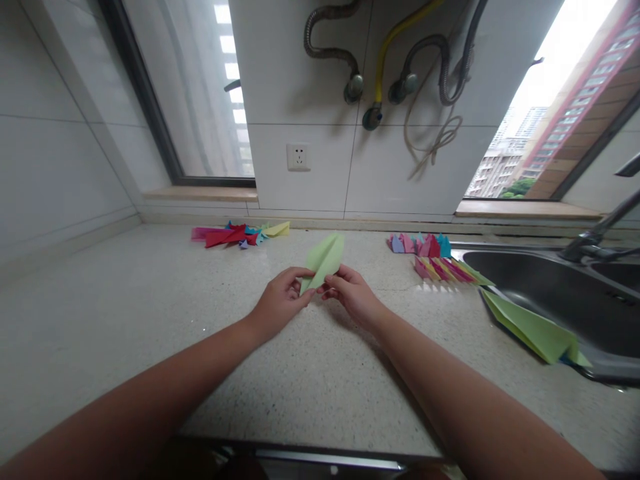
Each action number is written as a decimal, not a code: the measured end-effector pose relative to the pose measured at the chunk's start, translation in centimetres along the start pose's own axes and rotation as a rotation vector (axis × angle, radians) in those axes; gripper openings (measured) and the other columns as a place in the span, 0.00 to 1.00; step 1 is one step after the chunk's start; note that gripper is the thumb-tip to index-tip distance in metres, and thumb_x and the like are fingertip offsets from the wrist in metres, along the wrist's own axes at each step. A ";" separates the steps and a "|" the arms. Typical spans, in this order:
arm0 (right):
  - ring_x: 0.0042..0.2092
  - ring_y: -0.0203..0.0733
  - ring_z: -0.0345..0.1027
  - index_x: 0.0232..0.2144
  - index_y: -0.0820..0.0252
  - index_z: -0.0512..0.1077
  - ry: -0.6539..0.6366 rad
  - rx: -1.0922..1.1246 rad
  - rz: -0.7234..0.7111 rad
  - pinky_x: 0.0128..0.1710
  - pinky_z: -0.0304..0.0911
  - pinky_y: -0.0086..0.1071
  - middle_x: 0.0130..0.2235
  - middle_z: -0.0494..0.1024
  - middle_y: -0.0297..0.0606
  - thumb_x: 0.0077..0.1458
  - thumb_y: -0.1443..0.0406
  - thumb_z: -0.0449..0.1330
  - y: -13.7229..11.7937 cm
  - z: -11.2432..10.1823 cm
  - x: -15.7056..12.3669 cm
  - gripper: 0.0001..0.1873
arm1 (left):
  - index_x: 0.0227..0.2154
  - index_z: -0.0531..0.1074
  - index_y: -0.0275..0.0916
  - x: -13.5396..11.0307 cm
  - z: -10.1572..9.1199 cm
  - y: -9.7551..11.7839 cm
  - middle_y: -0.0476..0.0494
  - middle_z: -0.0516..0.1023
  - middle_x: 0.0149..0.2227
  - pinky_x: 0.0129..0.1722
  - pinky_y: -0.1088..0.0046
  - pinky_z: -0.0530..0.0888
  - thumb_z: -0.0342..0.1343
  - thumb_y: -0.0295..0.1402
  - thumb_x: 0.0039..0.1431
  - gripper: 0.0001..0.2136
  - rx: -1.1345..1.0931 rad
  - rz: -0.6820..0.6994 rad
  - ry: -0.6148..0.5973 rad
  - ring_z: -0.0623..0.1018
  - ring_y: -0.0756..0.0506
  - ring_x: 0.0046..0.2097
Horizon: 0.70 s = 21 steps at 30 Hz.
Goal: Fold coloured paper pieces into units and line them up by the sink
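A light green folded paper (326,256), pointed and creased along its middle, is held up between both hands just above the speckled countertop (240,393). My left hand (281,301) grips its lower left edge, with the thumb underneath and the index finger along the side. On the other side, my right hand (354,295) pinches the lower right edge between thumb and fingers. The paper's pointed end faces away toward the wall. Parts of the fingers behind the paper are hidden.
Colourful folded papers (235,235) lie in a pile at the back left. More paper figures (425,245) and striped folded papers (445,269) stand at the right. A larger green paper plane (535,325) rests by the steel sink (540,267). Above are a socket (299,157) and hoses (385,50).
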State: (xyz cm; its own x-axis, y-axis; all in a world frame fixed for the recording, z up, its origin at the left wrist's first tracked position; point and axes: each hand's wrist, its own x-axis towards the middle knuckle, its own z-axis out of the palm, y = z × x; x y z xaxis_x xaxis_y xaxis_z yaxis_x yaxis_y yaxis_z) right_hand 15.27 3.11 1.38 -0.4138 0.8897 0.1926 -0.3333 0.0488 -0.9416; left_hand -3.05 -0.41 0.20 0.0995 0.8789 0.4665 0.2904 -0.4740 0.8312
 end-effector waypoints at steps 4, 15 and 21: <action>0.34 0.39 0.70 0.36 0.59 0.75 -0.015 -0.019 0.007 0.35 0.65 0.36 0.35 0.77 0.38 0.49 0.63 0.66 0.1 -0.2 0.0 0.10 | 0.48 0.71 0.40 0.2 0.0 -0.2 0.49 0.72 0.31 0.29 0.73 0.75 0.62 0.36 0.56 0.17 -0.029 -0.070 -0.017 0.74 0.50 0.29; 0.39 0.41 0.68 0.50 0.52 0.63 0.041 -0.231 -0.133 0.34 0.66 0.33 0.42 0.73 0.37 0.48 0.63 0.67 -0.3 -1.7 0.3 0.28 | 0.38 0.76 0.39 0.5 -0.6 -0.1 0.44 0.78 0.38 0.34 0.72 0.73 0.58 0.28 0.52 0.09 0.041 -0.066 0.035 0.76 0.47 0.35; 0.50 0.48 0.66 0.56 0.46 0.64 0.096 -0.704 -0.441 0.46 0.66 0.43 0.56 0.66 0.43 0.45 0.63 0.70 -1.6 -3.5 0.3 0.36 | 0.37 0.77 0.38 0.6 -0.8 0.1 0.44 0.79 0.39 0.40 0.69 0.75 0.56 0.24 0.50 0.11 0.074 -0.073 0.066 0.78 0.45 0.40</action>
State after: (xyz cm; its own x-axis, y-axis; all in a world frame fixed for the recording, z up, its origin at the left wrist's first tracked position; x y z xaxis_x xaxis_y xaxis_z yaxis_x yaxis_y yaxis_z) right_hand 18.69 4.88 2.01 -0.2851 0.7560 0.5892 0.1722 0.6451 -0.7444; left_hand -3.76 0.03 0.79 0.0139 0.9044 0.4265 0.3640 -0.4018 0.8403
